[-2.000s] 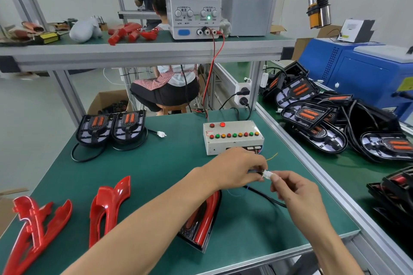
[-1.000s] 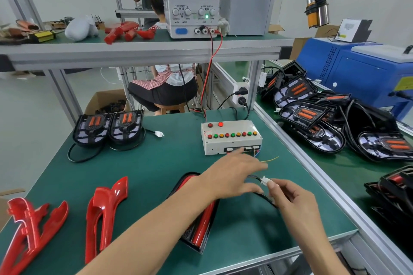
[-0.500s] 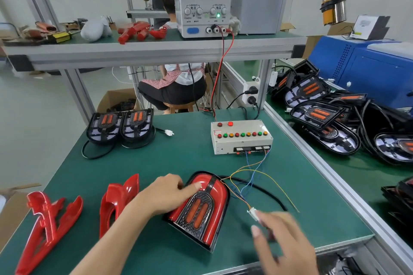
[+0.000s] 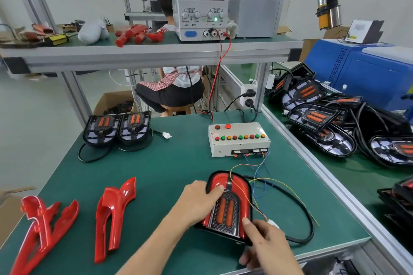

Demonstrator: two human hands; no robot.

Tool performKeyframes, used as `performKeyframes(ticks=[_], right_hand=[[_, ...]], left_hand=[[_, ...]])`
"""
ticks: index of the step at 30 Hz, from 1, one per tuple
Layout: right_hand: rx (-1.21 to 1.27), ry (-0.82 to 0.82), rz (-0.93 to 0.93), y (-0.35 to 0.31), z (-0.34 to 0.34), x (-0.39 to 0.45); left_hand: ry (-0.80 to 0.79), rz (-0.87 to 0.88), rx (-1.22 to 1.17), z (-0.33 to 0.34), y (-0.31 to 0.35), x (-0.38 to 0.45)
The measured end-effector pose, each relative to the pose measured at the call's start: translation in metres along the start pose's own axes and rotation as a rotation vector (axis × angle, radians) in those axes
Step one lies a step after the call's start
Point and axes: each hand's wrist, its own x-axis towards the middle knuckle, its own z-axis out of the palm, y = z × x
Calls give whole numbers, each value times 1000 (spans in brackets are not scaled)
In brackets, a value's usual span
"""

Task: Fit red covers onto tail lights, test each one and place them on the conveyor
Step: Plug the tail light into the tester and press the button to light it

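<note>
A tail light (image 4: 232,187) with a red cover fitted lies face up on the green mat, near the front edge. My left hand (image 4: 196,201) grips its left side, fingers lying over the cover. At its near right corner my right hand (image 4: 268,245) holds it, thumb on top. The white connector (image 4: 273,223) lies just beside my right hand, joined by thin coloured wires to the test box (image 4: 239,140). The tail light's black cable (image 4: 308,214) loops to the right. Two loose red covers (image 4: 114,210) (image 4: 42,230) lie at the left.
Two uncovered tail lights (image 4: 118,127) sit at the back left of the mat. A power supply (image 4: 201,4) reading 0.000 and 12.00 stands on the shelf above. Several tail lights (image 4: 317,116) are piled on the green conveyor (image 4: 357,169) at the right. A person sits behind the bench.
Both hands let go of the connector they were joining. My left hand turned the tail light face up and my right hand came down onto its near corner.
</note>
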Motion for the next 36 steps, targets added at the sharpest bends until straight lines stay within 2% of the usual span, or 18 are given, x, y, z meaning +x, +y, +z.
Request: performKeyframes(ticks=[3, 7, 12, 17, 21, 23, 25, 28, 32, 36], right_hand=[[91, 32, 69, -6, -11, 6], [92, 25, 37, -18, -21, 18], [167, -208, 39, -27, -28, 29], [241, -303, 58, -15, -34, 36], [382, -294, 64, -4, -42, 38], [475, -249, 68, 0, -45, 39], [551, -204, 60, 3, -46, 39], [636, -144, 31, 6, -46, 40], [712, -100, 5, 10, -46, 41], [738, -129, -9, 9, -46, 39]], left_hand=[[-9, -16, -73, 13, 10, 4], [-8, -78, -183, 18, 7, 4], [18, -37, -247, 7, -5, 6], [-29, 19, -247, 0, -6, 8], [-136, 45, -350, -5, 4, 13], [-38, 27, -333, -6, 7, 22], [113, 60, -247, -6, 6, 34], [235, 252, 10, -8, 1, 53], [211, 477, 312, -8, 6, 77], [176, 569, 483, -7, 22, 97]])
